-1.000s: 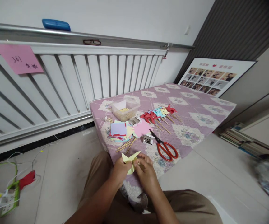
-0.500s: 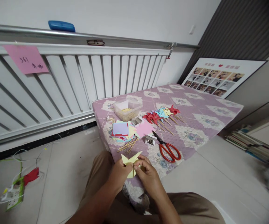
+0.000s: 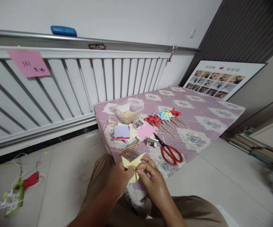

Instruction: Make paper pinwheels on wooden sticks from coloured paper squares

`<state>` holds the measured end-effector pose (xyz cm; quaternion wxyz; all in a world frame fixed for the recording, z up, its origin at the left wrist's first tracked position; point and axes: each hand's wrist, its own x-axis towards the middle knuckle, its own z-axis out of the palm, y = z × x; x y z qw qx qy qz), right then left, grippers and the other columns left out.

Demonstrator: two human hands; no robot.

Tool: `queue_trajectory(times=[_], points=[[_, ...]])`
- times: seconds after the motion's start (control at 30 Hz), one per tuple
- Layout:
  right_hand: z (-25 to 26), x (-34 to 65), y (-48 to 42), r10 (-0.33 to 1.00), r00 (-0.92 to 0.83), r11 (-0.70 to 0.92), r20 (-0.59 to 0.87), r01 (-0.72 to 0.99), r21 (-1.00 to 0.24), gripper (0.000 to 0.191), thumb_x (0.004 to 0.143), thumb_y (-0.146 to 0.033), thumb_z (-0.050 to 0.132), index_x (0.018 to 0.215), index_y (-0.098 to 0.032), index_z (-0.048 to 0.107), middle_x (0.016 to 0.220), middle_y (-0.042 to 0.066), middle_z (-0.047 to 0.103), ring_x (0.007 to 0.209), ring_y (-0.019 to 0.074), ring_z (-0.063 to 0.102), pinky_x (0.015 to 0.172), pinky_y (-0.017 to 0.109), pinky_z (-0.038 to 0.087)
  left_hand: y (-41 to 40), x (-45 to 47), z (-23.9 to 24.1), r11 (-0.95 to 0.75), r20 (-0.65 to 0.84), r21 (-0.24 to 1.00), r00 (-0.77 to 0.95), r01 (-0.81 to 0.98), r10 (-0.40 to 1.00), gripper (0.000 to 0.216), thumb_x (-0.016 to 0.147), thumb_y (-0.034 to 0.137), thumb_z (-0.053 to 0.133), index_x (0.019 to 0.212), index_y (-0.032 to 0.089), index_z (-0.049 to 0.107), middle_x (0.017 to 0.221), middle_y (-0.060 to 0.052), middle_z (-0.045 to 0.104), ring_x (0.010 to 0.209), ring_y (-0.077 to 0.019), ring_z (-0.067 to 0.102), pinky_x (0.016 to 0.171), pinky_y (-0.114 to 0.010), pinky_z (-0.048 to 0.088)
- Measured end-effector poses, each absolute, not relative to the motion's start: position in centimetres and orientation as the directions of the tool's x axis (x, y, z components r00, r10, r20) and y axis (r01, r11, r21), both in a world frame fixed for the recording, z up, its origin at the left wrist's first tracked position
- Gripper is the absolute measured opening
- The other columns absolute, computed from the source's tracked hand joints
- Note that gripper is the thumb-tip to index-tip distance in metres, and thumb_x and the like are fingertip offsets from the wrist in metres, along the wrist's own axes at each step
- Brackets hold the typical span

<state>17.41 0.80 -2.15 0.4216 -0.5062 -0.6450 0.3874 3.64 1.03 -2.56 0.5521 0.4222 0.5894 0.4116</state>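
A pale yellow paper pinwheel [image 3: 133,162] with folded blades is held over the near edge of the table. My left hand [image 3: 122,175] is closed on its left side, thumb near the centre. From the right, my right hand [image 3: 150,173] pinches the paper close to the middle; whether a pin is between the fingertips I cannot make out. Just beyond lie several thin wooden sticks [image 3: 131,147] and a stack of coloured paper squares [image 3: 122,131]. Scissors with red handles [image 3: 170,154] rest to the right, beside a small open box of metal bits [image 3: 151,143].
Finished pinwheels [image 3: 156,119] in red, blue and yellow lie on sticks farther back. A clear plastic box [image 3: 129,113] holds more sticks. Pink paper [image 3: 145,130] lies mid-table. The radiator [image 3: 117,75] runs behind; a power strip [image 3: 15,200] is on the floor at left.
Both hands stay on the yellow pinwheel with almost the same grip. The view has tilted slightly, and the paper sits a touch differently between the fingers.
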Motion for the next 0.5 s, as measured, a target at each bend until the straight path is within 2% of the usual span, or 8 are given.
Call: queue_trajectory(times=[0.13, 0.3, 0.4, 0.5], points=[[-1.4, 17.5, 0.7, 0.986, -0.137, 0.132, 0.099, 0.249, -0.96, 0.015, 0.079, -0.03, 0.059, 0.067, -0.021, 0.062, 0.107, 0.011, 0.058, 0.113, 0.0266, 0.052, 0.089, 0.032, 0.041, 0.9, 3.4, -2.7, 0.219, -0.22, 0.961, -0.012, 0.166, 0.975, 0.013, 0.073, 0.021, 0.052, 0.076, 0.017, 0.064, 0.073, -0.004, 0.068, 0.062, -0.0161, 0.058, 0.057, -0.024, 0.042], [-1.1, 17.5, 0.5, 0.991, -0.13, 0.059, 0.04, 0.145, -0.988, 0.015, 0.077, -0.031, 0.064, 0.066, -0.02, 0.063, 0.105, 0.009, 0.059, 0.11, 0.0255, 0.052, 0.092, 0.031, 0.038, 0.6, 3.2, -2.7, 0.143, -0.136, 0.935, -0.046, 0.325, 0.99, 0.011, 0.073, 0.023, 0.054, 0.077, 0.019, 0.064, 0.069, -0.002, 0.067, 0.064, -0.0163, 0.059, 0.058, -0.023, 0.041], [-1.7, 17.4, 0.3, 0.994, -0.112, -0.001, -0.006, 0.041, -0.999, 0.019, 0.076, -0.034, 0.067, 0.066, -0.02, 0.058, 0.093, 0.004, 0.06, 0.087, 0.0194, 0.056, 0.077, 0.027, 0.042, 0.4, 3.2, -2.6, 0.092, -0.09, 0.926, -0.024, 0.366, 0.996, 0.01, 0.074, 0.024, 0.053, 0.075, 0.019, 0.062, 0.064, 0.0, 0.062, 0.06, -0.0149, 0.055, 0.058, -0.023, 0.04], [-2.2, 17.2, 0.3, 0.992, -0.102, -0.079, -0.069, -0.098, -0.992, 0.025, 0.072, -0.037, 0.072, 0.07, -0.023, 0.051, 0.073, -0.003, 0.055, 0.063, 0.0132, 0.049, 0.058, 0.023, 0.038, 0.3, 3.2, -2.4, 0.079, -0.079, 0.917, -0.016, 0.39, 0.997, 0.008, 0.074, 0.023, 0.052, 0.072, 0.019, 0.059, 0.062, 0.001, 0.058, 0.059, -0.0144, 0.052, 0.057, -0.023, 0.038]])
